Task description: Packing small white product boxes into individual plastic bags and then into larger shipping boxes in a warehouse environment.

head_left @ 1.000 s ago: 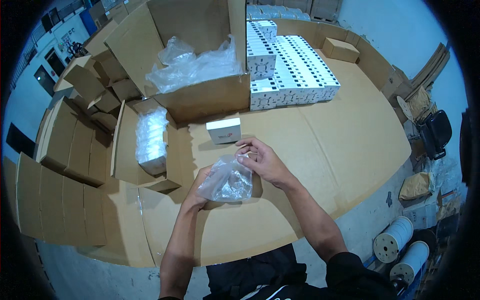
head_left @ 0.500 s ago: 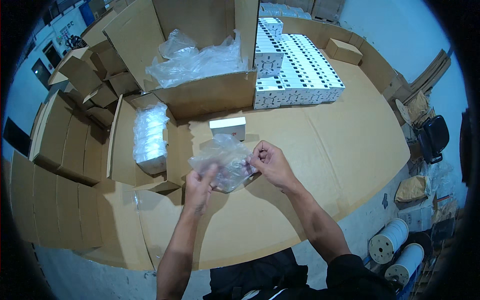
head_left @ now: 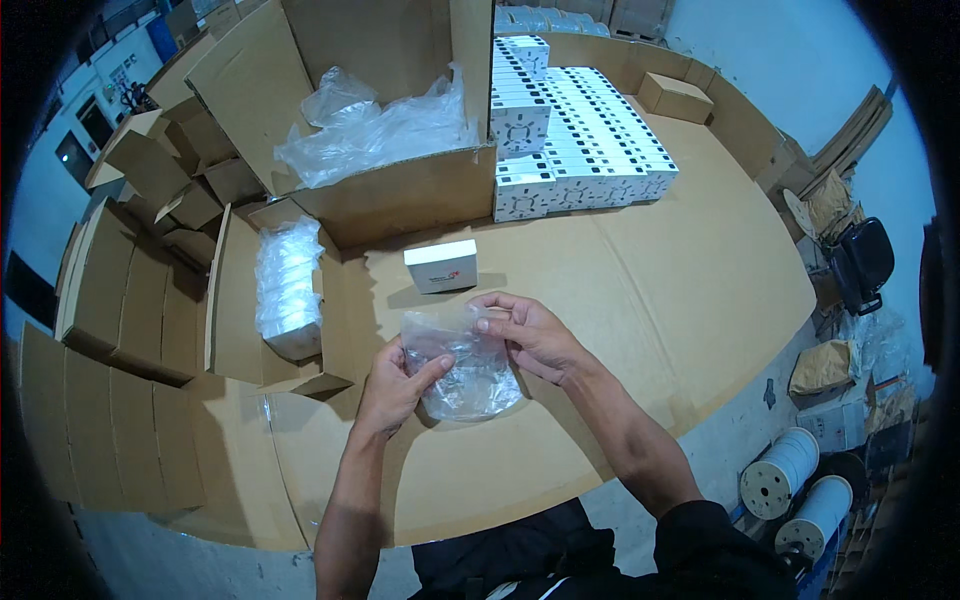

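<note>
Between my two hands hangs a clear plastic bag, held over the cardboard-covered table. My left hand pinches its left edge with the thumb on top. At the upper right edge, near the bag's rim, my right hand grips with thumb and fingers. Just beyond the bag a small white box with a small red mark stands on the table. To the left, an open carton holds a row of white boxes wrapped in clear plastic.
A large open carton with loose clear bags stands at the back. Right of it are stacked white patterned boxes. A closed brown box sits at the far right. Folded cartons line the left; cable spools stand on the floor.
The bag has been turned and spread flatter between my hands, lower and nearer to me. My right hand has shifted its grip to the bag's upper edge. The view has shifted slightly.
</note>
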The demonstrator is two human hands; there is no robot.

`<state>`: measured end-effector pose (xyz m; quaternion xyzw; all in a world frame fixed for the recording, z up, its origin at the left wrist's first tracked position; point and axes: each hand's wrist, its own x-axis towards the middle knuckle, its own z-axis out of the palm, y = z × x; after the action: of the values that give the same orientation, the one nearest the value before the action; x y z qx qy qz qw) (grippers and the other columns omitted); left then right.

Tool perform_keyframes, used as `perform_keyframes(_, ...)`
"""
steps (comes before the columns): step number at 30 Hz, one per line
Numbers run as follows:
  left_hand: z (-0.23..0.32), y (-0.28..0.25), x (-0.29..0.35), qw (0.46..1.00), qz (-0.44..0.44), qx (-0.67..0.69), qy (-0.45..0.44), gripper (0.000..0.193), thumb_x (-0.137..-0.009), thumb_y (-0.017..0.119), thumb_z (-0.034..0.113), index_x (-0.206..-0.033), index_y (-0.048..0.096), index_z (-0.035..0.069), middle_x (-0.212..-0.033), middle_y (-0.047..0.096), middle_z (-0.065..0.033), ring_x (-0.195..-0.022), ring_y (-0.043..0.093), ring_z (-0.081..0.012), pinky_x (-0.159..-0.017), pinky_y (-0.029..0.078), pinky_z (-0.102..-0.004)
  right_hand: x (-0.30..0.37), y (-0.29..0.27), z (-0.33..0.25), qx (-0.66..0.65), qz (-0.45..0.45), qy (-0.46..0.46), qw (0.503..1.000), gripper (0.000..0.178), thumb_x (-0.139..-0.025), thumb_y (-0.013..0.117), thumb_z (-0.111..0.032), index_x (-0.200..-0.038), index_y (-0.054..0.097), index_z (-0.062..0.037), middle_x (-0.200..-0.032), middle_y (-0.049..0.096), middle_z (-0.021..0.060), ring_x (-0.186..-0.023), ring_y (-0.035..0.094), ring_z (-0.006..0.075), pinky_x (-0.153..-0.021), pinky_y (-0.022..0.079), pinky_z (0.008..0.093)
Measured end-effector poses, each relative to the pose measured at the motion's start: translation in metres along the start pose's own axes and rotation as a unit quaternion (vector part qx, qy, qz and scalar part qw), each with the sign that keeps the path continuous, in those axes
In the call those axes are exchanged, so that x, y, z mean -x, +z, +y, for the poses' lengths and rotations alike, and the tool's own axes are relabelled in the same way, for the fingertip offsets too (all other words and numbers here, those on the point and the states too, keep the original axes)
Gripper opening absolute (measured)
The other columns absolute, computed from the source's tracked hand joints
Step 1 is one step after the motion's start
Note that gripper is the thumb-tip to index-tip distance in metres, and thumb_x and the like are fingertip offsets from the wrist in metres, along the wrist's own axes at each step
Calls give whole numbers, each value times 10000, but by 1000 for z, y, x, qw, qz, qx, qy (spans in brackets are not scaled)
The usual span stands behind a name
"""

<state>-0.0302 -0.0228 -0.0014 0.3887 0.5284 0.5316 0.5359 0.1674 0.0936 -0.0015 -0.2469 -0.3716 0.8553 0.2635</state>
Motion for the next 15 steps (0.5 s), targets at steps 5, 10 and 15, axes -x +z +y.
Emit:
perform_keyframes(5, 4, -1, -1, 1000, 1, -25, 6, 348, -879, 770, 84, -1187, 621, 24, -1028, 664, -18, -927, 620, -103, -848, 514, -280, -1, -6, 0, -35, -2, -84, 996, 339, -949, 670, -17, -1259, 534, -17, -1023, 688, 66, -934, 668, 121, -820, 542, 254)
perform_keyframes(10, 4, -2, -3, 999, 32, -16, 6, 214, -943, 713, 114, -1125, 623, 44, -934, 645, 14, -805, 595, -67, -705, 498, -230, -4, -5, -4, -91, 54, -181, 978, 341, -943, 667, 1, -1250, 516, -1, -1030, 690, 85, -966, 671, 143, -881, 560, 277)
perform_keyframes(15, -1, 2, -4, 997, 67, 31, 34, 128, -1013, 628, 172, -1080, 609, 65, -885, 623, 21, -736, 578, -55, -630, 484, -219, -1, 13, 2, 12, 104, -182, 978, 303, -967, 655, -37, -1242, 529, -8, -1014, 684, 54, -900, 655, 104, -798, 544, 255)
